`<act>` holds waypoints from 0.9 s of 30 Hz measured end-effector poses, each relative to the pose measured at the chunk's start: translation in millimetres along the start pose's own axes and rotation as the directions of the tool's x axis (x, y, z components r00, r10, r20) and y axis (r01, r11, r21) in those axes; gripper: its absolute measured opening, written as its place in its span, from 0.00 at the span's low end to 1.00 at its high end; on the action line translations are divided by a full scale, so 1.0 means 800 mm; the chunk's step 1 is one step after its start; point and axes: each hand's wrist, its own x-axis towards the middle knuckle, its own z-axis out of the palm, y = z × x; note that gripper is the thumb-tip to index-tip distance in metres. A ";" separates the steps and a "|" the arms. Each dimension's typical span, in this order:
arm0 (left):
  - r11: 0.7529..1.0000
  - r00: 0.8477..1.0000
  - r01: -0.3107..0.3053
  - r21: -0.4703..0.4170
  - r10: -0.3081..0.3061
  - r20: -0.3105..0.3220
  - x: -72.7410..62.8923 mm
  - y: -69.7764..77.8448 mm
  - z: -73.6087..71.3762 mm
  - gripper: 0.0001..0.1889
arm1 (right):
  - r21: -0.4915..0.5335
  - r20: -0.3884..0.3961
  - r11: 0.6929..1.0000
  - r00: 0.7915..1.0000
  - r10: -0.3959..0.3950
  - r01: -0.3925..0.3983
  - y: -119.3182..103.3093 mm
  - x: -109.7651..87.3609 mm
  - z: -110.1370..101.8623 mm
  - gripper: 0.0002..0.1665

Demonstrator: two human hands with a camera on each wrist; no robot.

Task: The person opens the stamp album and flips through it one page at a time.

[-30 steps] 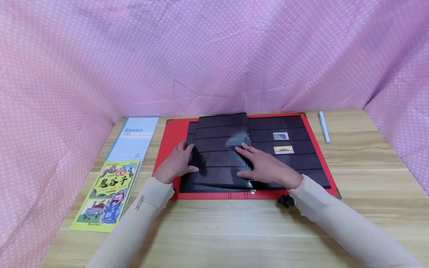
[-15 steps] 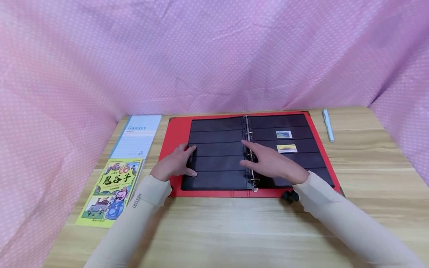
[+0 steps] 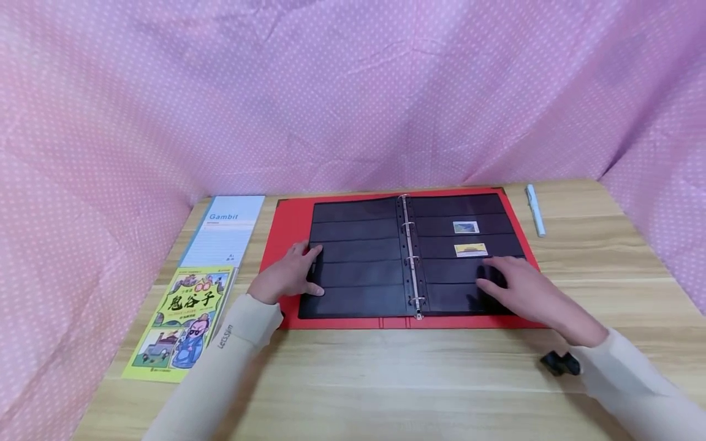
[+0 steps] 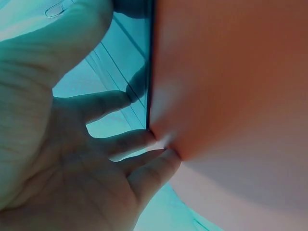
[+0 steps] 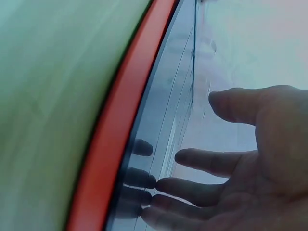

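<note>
A red ring binder (image 3: pixel 288 223) lies spread on the table, with black pocket pages on both sides of its metal rings (image 3: pixel 410 260). The left page (image 3: pixel 355 250) shows strips of pockets with no stamps in them. On the right page (image 3: pixel 449 297) sit two stamps, a blue-green one (image 3: pixel 466 227) and a yellow one (image 3: pixel 470 250). My left hand (image 3: pixel 287 272) rests at the left page's outer edge, fingers spread; in the left wrist view its fingertips touch the red cover (image 4: pixel 231 96). My right hand (image 3: pixel 526 294) is at the right page's lower outer part, fingers extended and holding nothing.
At left, a pale blue notebook (image 3: pixel 223 229) lies behind a yellow comic-style book (image 3: pixel 179 324). A light blue pen (image 3: pixel 535 210) lies right of the binder. Pink dotted cloth (image 3: pixel 353 92) hangs behind the wooden table (image 3: pixel 386 380).
A black page that was lifted over the rings has come down flat on the left side. My right hand has moved right, from the rings to the right page. The left hand stays nearly in place.
</note>
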 end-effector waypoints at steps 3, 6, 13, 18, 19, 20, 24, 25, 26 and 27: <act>1.000 1.000 -0.007 0.004 0.007 0.004 0.000 -0.001 0.001 0.53 | -0.005 -0.013 1.000 1.000 0.029 -0.029 0.021 -0.011 -0.005 0.40; 1.000 1.000 -0.012 0.012 0.012 0.004 -0.001 -0.001 0.000 0.53 | -0.013 -0.024 0.999 0.999 0.042 -0.042 0.033 -0.018 -0.009 0.41; 1.000 1.000 -0.001 0.016 0.001 0.001 -0.001 -0.001 0.000 0.53 | -0.017 -0.031 0.998 0.998 0.063 -0.064 0.040 -0.017 -0.010 0.44; 1.000 1.000 0.000 0.018 0.000 0.001 -0.001 0.001 0.000 0.54 | -0.014 -0.042 0.997 0.997 0.071 -0.071 0.040 -0.012 -0.009 0.41; 1.000 1.000 0.002 0.020 -0.002 0.003 -0.001 0.001 0.000 0.54 | -0.009 -0.046 0.998 0.997 0.068 -0.069 0.040 -0.012 -0.010 0.40; 1.000 1.000 0.000 0.021 0.000 0.002 -0.001 0.001 0.000 0.53 | -0.005 -0.051 0.998 0.996 0.067 -0.067 0.040 -0.012 -0.010 0.40; 1.000 1.000 -0.008 0.022 0.008 0.006 -0.001 0.003 0.000 0.53 | 0.010 -0.090 0.998 0.994 0.057 -0.056 0.040 -0.013 -0.014 0.37; 1.000 1.000 -0.011 0.023 0.011 0.007 -0.001 0.003 0.000 0.53 | 0.012 -0.105 0.999 0.993 0.051 -0.050 0.040 -0.014 -0.016 0.36; 1.000 1.000 -0.015 0.024 0.015 0.008 -0.002 0.003 -0.001 0.53 | 0.017 -0.121 0.999 0.991 0.048 -0.046 0.039 -0.014 -0.018 0.35; 1.000 1.000 -0.016 0.025 0.015 0.010 -0.002 0.003 -0.001 0.53 | 0.020 -0.146 0.999 0.989 0.039 -0.037 0.038 -0.015 -0.020 0.33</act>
